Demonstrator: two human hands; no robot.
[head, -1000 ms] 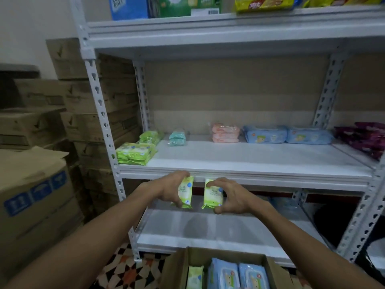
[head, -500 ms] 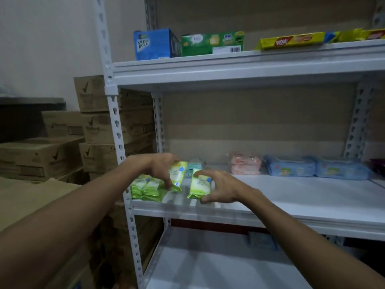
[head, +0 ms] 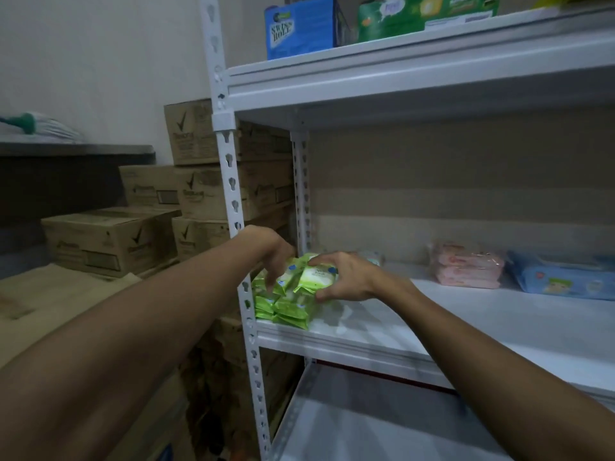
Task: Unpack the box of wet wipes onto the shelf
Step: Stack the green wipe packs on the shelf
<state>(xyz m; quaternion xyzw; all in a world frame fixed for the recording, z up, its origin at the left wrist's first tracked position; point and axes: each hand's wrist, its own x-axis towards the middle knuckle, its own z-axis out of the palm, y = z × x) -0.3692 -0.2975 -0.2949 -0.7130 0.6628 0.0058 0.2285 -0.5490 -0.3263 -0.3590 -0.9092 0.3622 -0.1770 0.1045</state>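
Note:
A pile of small green wet wipe packs (head: pixel 286 311) lies at the left end of the white middle shelf (head: pixel 466 331). My right hand (head: pixel 346 277) grips one green pack (head: pixel 314 277) and rests it on top of the pile. My left hand (head: pixel 276 254) reaches past the shelf post, its fingers closed on another green pack (head: pixel 289 271) lying on the pile. The box of wipes is out of view.
Pink wipe packs (head: pixel 466 269) and blue wipe packs (head: pixel 562 282) lie further right on the same shelf. A white upright post (head: pixel 233 194) stands beside my left wrist. Stacked brown cartons (head: pixel 206 181) fill the left. A blue box (head: pixel 299 26) sits on the upper shelf.
Both hands rose from in front of the lower shelf edge and moved left, bringing the two green packs onto the pile. My view swung up and left, so the box dropped out of sight.

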